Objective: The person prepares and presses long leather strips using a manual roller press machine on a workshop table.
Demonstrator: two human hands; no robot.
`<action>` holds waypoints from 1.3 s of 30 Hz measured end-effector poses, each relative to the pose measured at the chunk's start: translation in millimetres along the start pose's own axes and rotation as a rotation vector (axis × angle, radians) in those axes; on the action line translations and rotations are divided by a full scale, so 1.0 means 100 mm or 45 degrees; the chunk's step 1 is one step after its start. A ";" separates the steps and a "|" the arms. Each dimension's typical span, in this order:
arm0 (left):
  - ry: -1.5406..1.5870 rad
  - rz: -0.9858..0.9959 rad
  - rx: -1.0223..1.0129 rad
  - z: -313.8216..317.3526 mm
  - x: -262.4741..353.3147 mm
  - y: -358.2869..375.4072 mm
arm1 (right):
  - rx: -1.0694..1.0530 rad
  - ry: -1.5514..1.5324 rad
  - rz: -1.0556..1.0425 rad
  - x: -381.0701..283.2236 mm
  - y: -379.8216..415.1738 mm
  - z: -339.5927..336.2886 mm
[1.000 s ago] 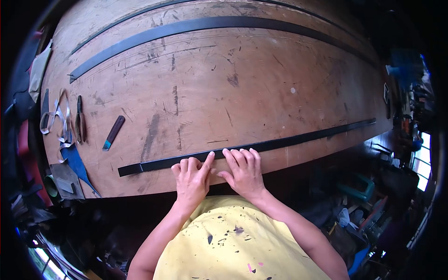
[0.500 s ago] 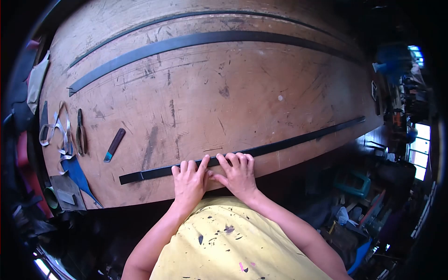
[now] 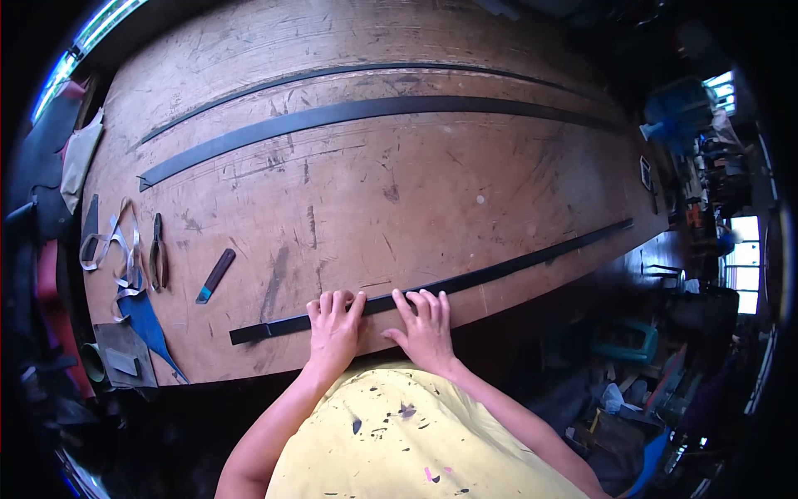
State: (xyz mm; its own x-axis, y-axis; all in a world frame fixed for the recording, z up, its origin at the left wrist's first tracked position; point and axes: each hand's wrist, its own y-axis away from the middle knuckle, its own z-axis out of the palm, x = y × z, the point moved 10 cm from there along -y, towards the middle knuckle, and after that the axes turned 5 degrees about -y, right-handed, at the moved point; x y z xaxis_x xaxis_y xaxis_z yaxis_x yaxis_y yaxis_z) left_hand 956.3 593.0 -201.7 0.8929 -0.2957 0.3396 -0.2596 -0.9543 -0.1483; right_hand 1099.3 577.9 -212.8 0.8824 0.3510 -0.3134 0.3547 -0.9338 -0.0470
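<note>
A narrow black strip (image 3: 524, 264) lies along the near edge of the wooden table (image 3: 399, 224). My left hand (image 3: 336, 328) rests on it left of centre, fingertips on the strip and fingers a little apart. Just to its right, my right hand (image 3: 426, 327) also has its fingertips on the strip, fingers spread and thumb out to the left. Neither hand is wrapped round anything. Farther back lie a wide dark strip (image 3: 332, 114) and a thinner dark strip (image 3: 274, 81), both curved in the view.
On the table's left are pliers (image 3: 158, 254), a cutter with a dark handle (image 3: 216, 275), a pale looped ribbon (image 3: 131, 249), a blue piece (image 3: 148, 324) and a grey sheet (image 3: 112, 339). A teal stool (image 3: 628, 341) stands on the floor at right.
The view has tilted up, so the table's contents sit lower. The right thumb has moved away from the left hand, and the gap between my hands is wider.
</note>
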 end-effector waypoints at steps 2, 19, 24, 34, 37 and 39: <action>0.045 -0.012 -0.024 0.15 0.00 0.01 | 0.020 -0.111 0.059 0.18 0.15 -0.11; 1.530 -0.129 -0.889 -0.54 1.22 -0.69 | 0.643 -2.189 0.877 0.66 0.52 -1.52; 1.612 -0.026 -0.941 -0.62 1.63 -0.86 | 0.784 -2.158 0.860 0.78 0.68 -1.88; 1.565 -0.123 -1.043 -0.45 1.77 -1.01 | 0.720 -2.110 0.896 0.85 0.71 -1.74; 1.272 -0.019 -0.848 -0.58 1.77 -1.08 | 0.820 -2.278 0.857 0.92 0.56 -1.52; 0.847 0.157 -0.678 -0.68 1.73 -1.11 | 0.787 -2.351 0.869 0.96 0.46 -1.41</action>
State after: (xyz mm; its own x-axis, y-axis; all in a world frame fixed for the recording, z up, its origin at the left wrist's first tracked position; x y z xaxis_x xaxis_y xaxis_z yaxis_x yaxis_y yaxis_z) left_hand 1114.7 645.2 -63.1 0.4890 -0.2042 0.8480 -0.6274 -0.7578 0.1792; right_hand 1244.0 578.8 -111.9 -0.6265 -0.0881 -0.7744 -0.3017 -0.8887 0.3452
